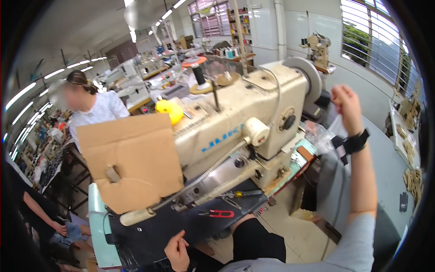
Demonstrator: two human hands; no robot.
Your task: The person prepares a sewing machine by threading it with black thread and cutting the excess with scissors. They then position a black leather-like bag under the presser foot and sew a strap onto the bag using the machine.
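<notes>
A cream industrial sewing machine (240,122) stands in front of me. My right hand (347,107) is raised beside its grey handwheel (308,79), apart from it, with the fingers curled into a fist and nothing visible in them. Low in front of the machine, my left hand (177,252) hovers by the edge of the black work surface (156,233); its index finger and thumb stand a little apart, holding nothing I can see. Red-handled thread snips (219,213) and a yellow-and-black-handled tool (244,194) lie on that surface. Brown cardboard (131,158) covers the machine's left end.
A flexible-neck lamp (138,216) reaches across the machine's front. A yellow object (170,111) and a black thread cone (198,75) are on top or behind. A clear plastic bag (319,138) lies at right, near a grey table (378,158). A person (93,102) is at far left, another seated nearer.
</notes>
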